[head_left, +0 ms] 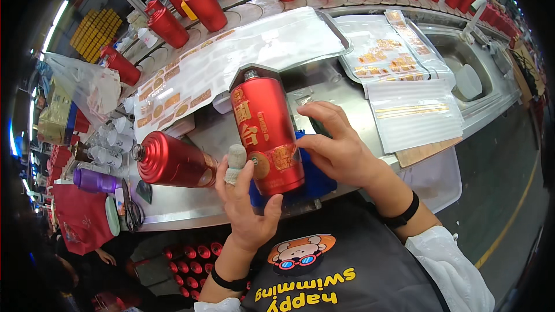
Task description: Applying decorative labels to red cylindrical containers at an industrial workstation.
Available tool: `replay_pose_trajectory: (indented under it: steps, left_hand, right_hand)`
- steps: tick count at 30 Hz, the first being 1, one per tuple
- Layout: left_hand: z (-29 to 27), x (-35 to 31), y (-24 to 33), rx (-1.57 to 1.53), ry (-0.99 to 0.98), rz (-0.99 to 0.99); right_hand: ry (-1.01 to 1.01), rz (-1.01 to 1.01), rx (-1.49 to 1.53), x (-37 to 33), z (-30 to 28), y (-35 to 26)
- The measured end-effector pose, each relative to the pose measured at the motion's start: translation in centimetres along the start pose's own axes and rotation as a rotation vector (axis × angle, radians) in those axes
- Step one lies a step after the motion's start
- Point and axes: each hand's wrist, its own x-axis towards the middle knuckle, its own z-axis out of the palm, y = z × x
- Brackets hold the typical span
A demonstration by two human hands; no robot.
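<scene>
A red bottle (270,121) with gold characters lies tilted before me, its silver neck pointing away. It rests on a blue support (317,174), and a dark angled bracket (272,73) stands at its neck end. Gold labels (283,157) sit low on its side. My left hand (250,211) has its fingers apart at the bottle's lower left side, pale cloth covers on one finger. At the right edge of the labels is the thumb of my right hand (341,144); its index finger stretches out above. A second red bottle (173,159) lies just left of my left fingers.
White backing sheets with gold labels (173,89) lie at the back left; more label sheets (378,52) rest on a tray at right. Beyond runs a curved conveyor (248,13) carrying several red bottles. A sink (483,75) is far right, a purple bottle (95,180) far left.
</scene>
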Motion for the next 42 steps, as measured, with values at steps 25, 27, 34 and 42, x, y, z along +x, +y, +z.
replay_pose_trajectory:
  steps: [25, 27, 34, 42]
  left_hand:
    - [0.0, 1.4, 0.3, 0.017, -0.006, 0.013]
    - [-0.1, 1.3, 0.2, 0.009, -0.021, 0.002]
    - [-0.3, 0.8, -0.2, -0.001, -0.057, -0.043]
    - [1.1, 0.8, -1.1, -0.362, 0.012, -0.276]
  right_hand:
    - [0.058, 0.294, 0.053, -2.1, 0.3, 0.1]
    - [-0.022, 0.507, 0.225, -2.6, 1.0, 0.5]
    - [-0.056, 0.595, 0.505, -1.6, 0.7, -0.2]
    - [-0.093, 0.582, 0.483, 0.6, -1.6, -2.5]
